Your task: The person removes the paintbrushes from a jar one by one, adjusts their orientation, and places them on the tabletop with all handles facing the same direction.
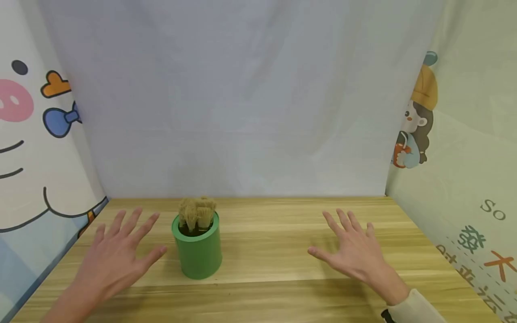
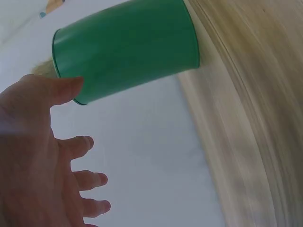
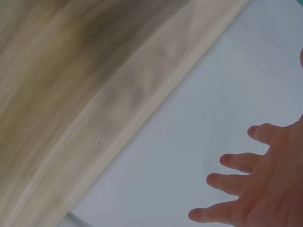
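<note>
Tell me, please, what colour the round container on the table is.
The container is plain green outside; the head view shows it best, whole.

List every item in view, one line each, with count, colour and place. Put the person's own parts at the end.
Can: 1, green, upright on the table, left of centre in the head view
Fibre: pieces bunched, count unclear, tan, in the can and sticking out above its rim
Table: 1, light wood, under the can
Back cloth: 1, pale grey, behind the table
Left cloth: 1, mostly white with cartoon print, along the left side
Right cloth: 1, pale with a printed figure and lettering, along the right side
Sleeve: 1, cream, on the right arm
Band: 1, black, by the sleeve, partly hidden
Left hand: 1, bare, left of the can
Right hand: 1, bare, right of the can
</note>
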The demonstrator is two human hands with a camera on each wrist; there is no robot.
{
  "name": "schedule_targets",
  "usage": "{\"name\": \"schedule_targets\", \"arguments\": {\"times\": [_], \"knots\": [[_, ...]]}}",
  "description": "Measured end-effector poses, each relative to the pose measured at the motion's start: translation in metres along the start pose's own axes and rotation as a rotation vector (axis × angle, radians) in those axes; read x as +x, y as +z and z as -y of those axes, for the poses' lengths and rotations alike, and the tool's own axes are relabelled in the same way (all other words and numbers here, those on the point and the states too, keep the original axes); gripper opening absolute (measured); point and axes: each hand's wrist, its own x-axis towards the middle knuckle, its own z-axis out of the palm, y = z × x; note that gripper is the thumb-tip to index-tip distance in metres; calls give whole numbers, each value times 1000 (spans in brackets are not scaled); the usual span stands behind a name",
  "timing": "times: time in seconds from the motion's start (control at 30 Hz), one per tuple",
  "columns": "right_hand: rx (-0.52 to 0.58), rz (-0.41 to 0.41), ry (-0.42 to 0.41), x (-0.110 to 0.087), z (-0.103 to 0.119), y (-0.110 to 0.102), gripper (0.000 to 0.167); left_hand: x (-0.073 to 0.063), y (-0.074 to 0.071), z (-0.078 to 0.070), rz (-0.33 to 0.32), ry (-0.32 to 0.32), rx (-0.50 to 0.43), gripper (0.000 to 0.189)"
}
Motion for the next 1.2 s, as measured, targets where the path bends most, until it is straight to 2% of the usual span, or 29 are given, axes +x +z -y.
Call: {"name": "schedule_targets", "arguments": {"times": [0.3, 0.5, 0.67, 0.8, 0.93, 1.1, 1.2], "knots": [[27, -46, -90, 4, 21, 2, 105, 2, -9, -15, 14, 24, -84, 89], [74, -101, -156, 9, 35, 4, 102, 4, -13, -21, 26, -7, -209, 93], [136, -64, -169, 12, 52, 3, 99, 6, -16, -26, 11, -30, -270, 94], [228, 0, -180, 15, 68, 1, 100, 10, -17, -27, -7, -31, -336, 92], [354, 60, -214, 23, 87, -1, 98, 14, -16, -26, -15, -23, -446, 88], [546, 126, -312, 37, 112, -2, 88, 20, -10, -24, 15, -6, -596, 81], [651, 136, -386, 45, 127, 0, 79, 24, -7, -23, 39, 6, -676, 79]]}}
